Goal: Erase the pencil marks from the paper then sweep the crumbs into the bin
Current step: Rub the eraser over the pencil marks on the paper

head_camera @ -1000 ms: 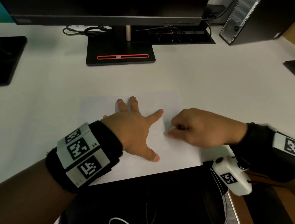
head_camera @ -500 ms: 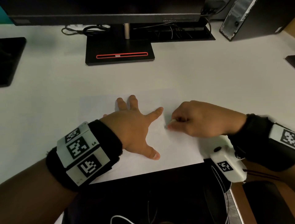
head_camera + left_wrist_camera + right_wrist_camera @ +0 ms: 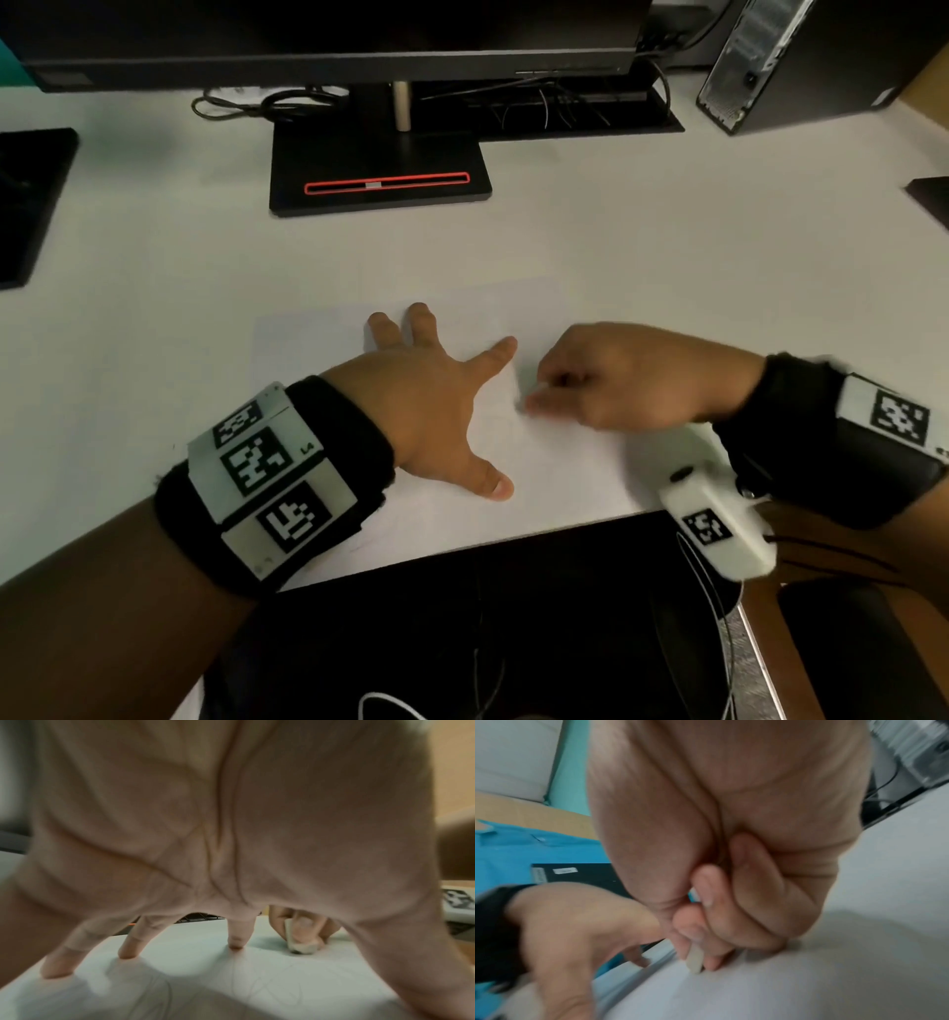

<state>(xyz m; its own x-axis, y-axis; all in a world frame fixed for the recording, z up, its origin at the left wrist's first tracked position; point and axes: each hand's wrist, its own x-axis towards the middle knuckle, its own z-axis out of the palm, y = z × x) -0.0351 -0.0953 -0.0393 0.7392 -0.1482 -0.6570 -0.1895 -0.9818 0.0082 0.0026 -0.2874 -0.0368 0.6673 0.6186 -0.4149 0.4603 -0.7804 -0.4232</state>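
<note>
Desk: white, wide, carrying everything below.
Monitor: dark, along the far edge; its black stand base with a red-outlined slot sits far of the paper, well apart from it.
Computer tower: far right corner, upright.
Cables: a loose tangle far left of the stand base.
Dark flat items: one at the left edge, one at the right edge; what they are cannot be told.
Paper: white sheet, flat at the near middle of the desk, faint pencil marks looping across it between the two hands.
Left hand: open and spread, fingertips and thumb pressing the paper's left half flat; it covers part of the sheet.
Right hand: curled, pinching the eraser between thumb and fingers; blurred in the head view.
Eraser: small, pale, its lower end touching the paper just right of the left forefinger; its upper part is hidden in the grip.
Bin: not seen in any view.
</note>
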